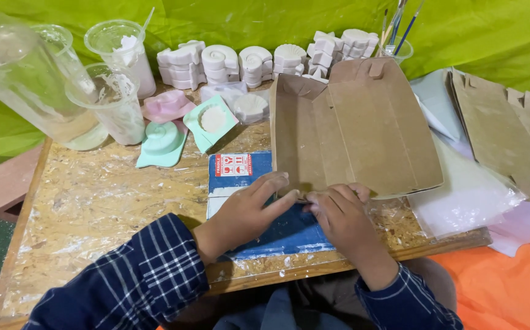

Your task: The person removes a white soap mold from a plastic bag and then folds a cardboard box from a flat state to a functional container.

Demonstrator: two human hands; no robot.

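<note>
Chipboard table [93, 201], green backdrop. Left hand [246, 211] and right hand [338, 217] side by side, fingers curled, both pinching near edge of unfolded cardboard box [356, 128]. Blue board [277, 235] underneath; plaster shell casts [252, 61] far beyond fingertips.

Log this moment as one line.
left hand: on cardboard box edge | right hand: pinching same edge | under: blue board

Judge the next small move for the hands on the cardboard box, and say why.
Probably press the near flap fold flat. Both the left hand and right hand pinch the near edge of the half-formed cardboard box, whose walls stand only partly up, over the blue sheet.
</note>
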